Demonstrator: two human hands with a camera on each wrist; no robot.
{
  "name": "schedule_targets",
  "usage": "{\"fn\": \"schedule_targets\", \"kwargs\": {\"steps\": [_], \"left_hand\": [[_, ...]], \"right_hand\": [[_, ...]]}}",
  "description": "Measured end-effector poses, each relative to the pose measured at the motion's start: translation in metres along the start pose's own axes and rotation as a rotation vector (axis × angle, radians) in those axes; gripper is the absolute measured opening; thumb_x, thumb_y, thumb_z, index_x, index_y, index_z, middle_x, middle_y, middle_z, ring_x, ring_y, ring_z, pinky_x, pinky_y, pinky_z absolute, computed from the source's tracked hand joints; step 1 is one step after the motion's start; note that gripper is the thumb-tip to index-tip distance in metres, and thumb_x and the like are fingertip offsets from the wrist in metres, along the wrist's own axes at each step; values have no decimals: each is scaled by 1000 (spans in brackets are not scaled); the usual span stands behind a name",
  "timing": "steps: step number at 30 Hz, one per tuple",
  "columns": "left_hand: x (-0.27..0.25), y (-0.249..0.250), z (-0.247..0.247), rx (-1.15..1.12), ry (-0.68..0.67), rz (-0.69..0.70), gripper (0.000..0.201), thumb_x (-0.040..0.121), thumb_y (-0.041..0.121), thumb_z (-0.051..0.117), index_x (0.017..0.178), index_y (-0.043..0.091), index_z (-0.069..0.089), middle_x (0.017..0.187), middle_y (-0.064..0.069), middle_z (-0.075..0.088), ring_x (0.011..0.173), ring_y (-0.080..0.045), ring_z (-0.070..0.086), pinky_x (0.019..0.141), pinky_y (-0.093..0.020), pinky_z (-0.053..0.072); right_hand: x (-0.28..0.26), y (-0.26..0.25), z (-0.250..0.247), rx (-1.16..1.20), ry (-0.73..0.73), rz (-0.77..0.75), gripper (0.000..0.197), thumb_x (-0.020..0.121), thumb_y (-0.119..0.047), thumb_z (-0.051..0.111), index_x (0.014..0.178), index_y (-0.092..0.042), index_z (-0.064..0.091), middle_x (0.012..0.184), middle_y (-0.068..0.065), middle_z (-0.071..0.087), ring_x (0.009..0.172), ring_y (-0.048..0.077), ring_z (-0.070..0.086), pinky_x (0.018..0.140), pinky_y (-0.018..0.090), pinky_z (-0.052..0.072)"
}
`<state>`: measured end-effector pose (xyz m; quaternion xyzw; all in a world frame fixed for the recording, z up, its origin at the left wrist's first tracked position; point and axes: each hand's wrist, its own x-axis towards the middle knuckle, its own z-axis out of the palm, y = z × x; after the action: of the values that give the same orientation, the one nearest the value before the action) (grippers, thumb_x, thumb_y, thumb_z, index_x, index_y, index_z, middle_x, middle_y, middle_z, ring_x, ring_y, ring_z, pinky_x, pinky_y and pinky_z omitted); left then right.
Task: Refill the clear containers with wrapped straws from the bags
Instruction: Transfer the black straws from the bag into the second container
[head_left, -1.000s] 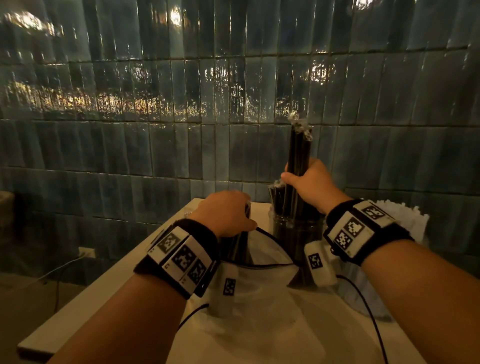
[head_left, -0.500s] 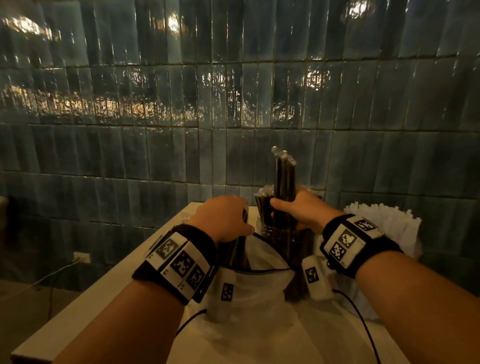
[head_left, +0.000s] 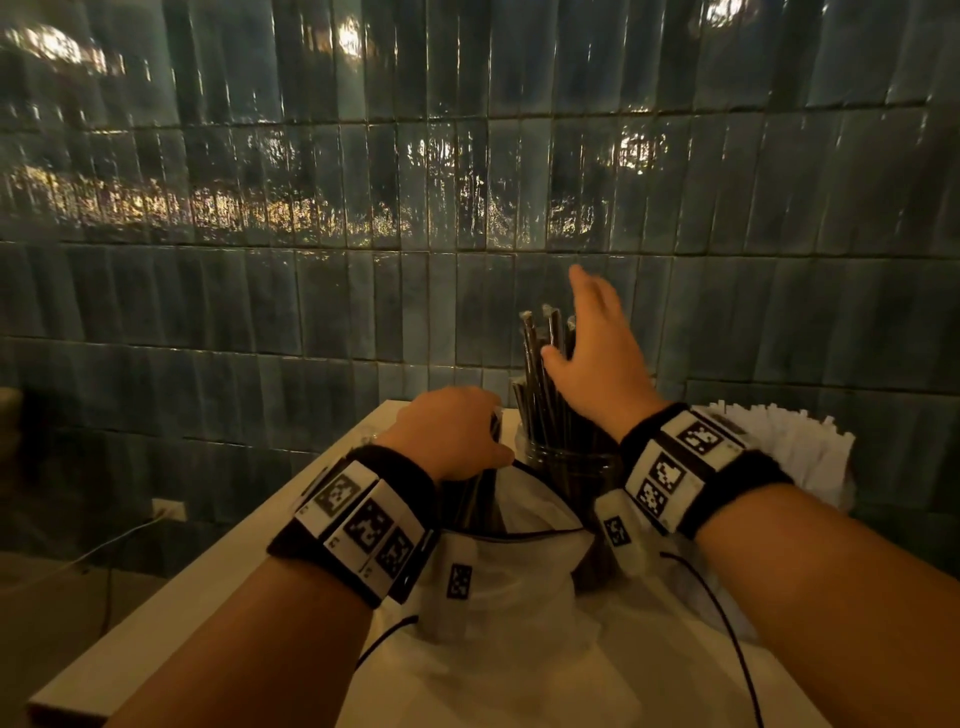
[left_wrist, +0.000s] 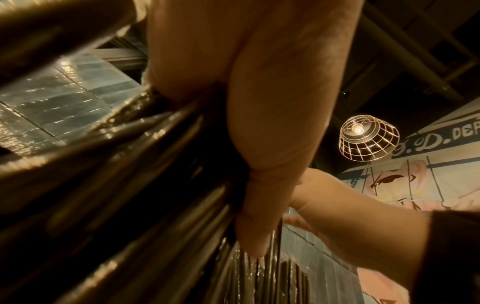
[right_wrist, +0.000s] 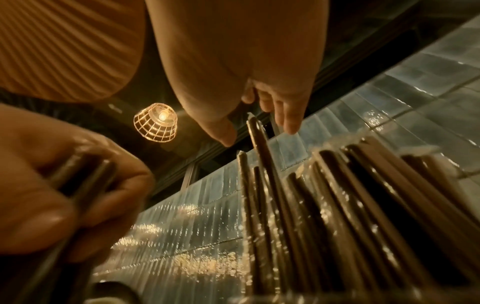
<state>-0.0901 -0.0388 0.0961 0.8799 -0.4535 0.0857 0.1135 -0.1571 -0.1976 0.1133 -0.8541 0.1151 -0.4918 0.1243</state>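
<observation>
Two hands: both are seen over the counter (head_left: 156, 639), by the tiled wall (head_left: 363, 182).
Left hand (head_left: 452, 431): fingers (left_wrist: 253, 232) are curled round a bundle of dark wrapped straws (left_wrist: 145, 205) at the mouth of the bag (head_left: 519, 561).
Right hand (head_left: 597, 364): fingers (right_wrist: 288, 115) are spread and nothing is held; it is raised just above the straw tips.
Clear container (head_left: 571, 467): dark wrapped straws (head_left: 545, 374) stand upright in it, just behind the bag; it looks fairly full, though fill level is hard to judge in this light.
Second container (head_left: 789, 457): white wrapped straws are held in it, to the right.
Step in hand: the next bundle is probably to be lifted from the bag.
Advice: the bundle should be gripped mid-length, kept vertical, and lowered into a gap; standing straws should be steadied so none are tipped out.
Change: half a second ago a bundle was gripped by the right hand in the container; it has since been released and the hand raised. Left grip is unchanged.
</observation>
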Motion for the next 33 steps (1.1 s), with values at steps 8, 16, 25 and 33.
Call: {"fn": "schedule_targets", "kwargs": {"steps": [8,16,25,33], "left_hand": [[-1,-1,-1,6,7,19,31,82,46,64,71,32,39,75,12,41,80,-15,48,66,-29,39],[1,-3,-2,12,6,11,26,82,47,63,83,29,44,76,11,40,80,-15,47,66,-28,39],[0,-3,-1,21,22,30,26,82,46,64,77,30,43,76,12,42,68,-7,43,59,-25,36],[0,-3,-2,9,11,32,24,83,45,64,83,29,46,77,13,42,73,-9,46,63,-26,38]], "right_hand": [[17,25,7,-280,-553,7,55,99,-39,36,150,-29,16,157,4,20,143,27,19,112,46,24],[7,30,14,-177,-569,48,78,88,-65,41,147,-42,-2,134,5,55,115,27,56,83,35,44],[2,25,24,-87,-390,-19,24,89,-47,56,102,-27,62,93,-2,66,87,17,61,66,29,43],[1,27,25,-231,-417,112,29,95,-19,39,120,-19,55,116,8,61,108,29,56,88,42,46]]}}
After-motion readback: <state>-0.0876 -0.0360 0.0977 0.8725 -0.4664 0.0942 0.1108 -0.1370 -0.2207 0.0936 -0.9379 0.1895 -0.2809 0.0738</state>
